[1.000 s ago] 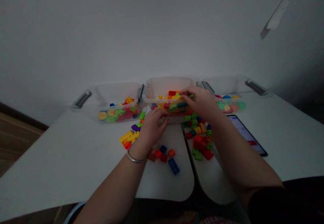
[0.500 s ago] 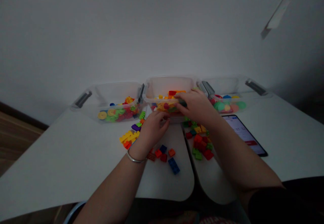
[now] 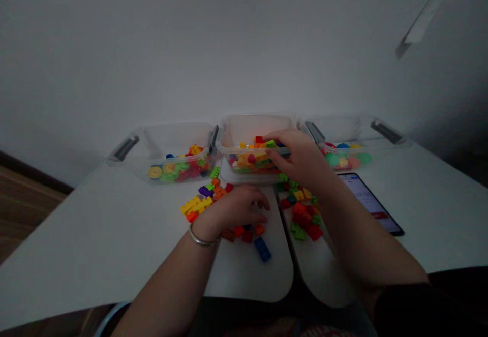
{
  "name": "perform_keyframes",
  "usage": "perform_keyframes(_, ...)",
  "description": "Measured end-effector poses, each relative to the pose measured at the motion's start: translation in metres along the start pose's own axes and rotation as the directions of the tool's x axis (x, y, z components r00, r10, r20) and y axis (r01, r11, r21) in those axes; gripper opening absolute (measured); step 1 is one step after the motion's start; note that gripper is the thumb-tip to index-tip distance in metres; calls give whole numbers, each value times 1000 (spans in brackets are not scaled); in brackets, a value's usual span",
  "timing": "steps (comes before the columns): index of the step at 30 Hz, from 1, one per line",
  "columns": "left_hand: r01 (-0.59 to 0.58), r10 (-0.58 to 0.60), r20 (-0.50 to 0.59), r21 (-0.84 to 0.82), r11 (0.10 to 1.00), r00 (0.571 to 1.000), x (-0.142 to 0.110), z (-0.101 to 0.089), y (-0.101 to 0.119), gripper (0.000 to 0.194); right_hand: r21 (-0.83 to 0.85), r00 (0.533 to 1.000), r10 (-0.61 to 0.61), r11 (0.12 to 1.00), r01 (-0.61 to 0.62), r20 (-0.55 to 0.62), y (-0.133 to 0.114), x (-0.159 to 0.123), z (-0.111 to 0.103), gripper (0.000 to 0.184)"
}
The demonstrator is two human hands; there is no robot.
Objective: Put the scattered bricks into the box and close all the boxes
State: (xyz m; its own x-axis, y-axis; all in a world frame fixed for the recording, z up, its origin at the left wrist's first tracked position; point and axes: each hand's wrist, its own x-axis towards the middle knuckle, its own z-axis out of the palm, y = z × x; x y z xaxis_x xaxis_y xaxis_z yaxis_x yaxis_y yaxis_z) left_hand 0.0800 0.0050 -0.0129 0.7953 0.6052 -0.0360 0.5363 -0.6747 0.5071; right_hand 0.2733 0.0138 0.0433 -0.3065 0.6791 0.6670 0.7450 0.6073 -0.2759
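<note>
Fingers [image 3: 262,206] of the left hand [image 3: 232,211] are being drawn back open from a clear plastic bin [image 3: 255,128] toward red plastic bricks [image 3: 247,236], the right hand [image 3: 301,156] being curled over its rim, grasp unclear.

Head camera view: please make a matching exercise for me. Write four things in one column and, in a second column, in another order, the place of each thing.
Things:
1. right hand
2. left hand
3. yellow disc
4. phone

Places:
A. on the white table
B. inside the left clear box
C. over the loose bricks
D. reaching into the middle clear box

Pairs: 1-D, 2-C, 3-B, 4-A
</note>
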Motion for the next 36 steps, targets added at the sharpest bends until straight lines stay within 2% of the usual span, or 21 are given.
perform_keyframes(2, 19, -21, 113, 21, 1000, 993, -1, -2, 4, 23, 34, 1000, -27, 999, 28, -10, -6, -1, -5, 24)
perform_keyframes(4, 23, -29, 167, 40, 999, 986, -2, -3, 5, 25, 58, 999, -46, 997, 45, 17, -13, -2, -9, 20)
perform_keyframes(7, -9, 1, 215, 37, 999, 977, -4, 1, 3, 30, 81, 995, -51, 996, 45, 81, -21, -3, -12, 17)
perform_keyframes(10, -38, 25, 208, 62, 997, 978, -4, 5, -1, 27, 87, 992, -53, 995, 43, 114, -23, -3, -12, 17)
perform_keyframes(13, -8, -11, 136, 139, 990, 991, -1, 7, -4, 17, 82, 990, -42, 996, 30, 138, -22, -3, -10, 18)
perform_keyframes(16, 53, -54, -1, 245, 968, 999, -1, 6, -5, 14, 65, 986, -33, 998, 23, 162, -20, -2, -9, 19)
perform_keyframes(19, 118, -78, -126, 351, 929, 989, -1, 5, -7, 14, 59, 982, -13, 998, 2, 190, -20, -1, -7, 18)
perform_keyframes(22, 178, -100, -237, 338, 924, 966, 0, 7, -11, 14, 63, 974, 17, 997, -32, 227, -20, 0, -6, 18)
perform_keyframes(25, 184, -111, -391, 156, 970, 914, 5, 8, -15, 14, 63, 969, 25, 997, -42, 246, -20, 0, -5, 17)
perform_keyframes(30, 46, -163, -643, -195, 980, 748, 10, 5, -15, 15, 77, 961, 34, 995, -57, 275, -16, 0, -4, 17)
perform_keyframes(33, -35, -194, -721, -290, 956, 666, 9, 3, -12, 13, 72, 956, 37, 996, -60, 291, -14, 0, -2, 17)
perform_keyframes(36, -107, -188, -776, -312, 944, 602, 8, 3, -11, 15, 73, 953, 50, 994, -75, 300, -14, 0, -1, 18)
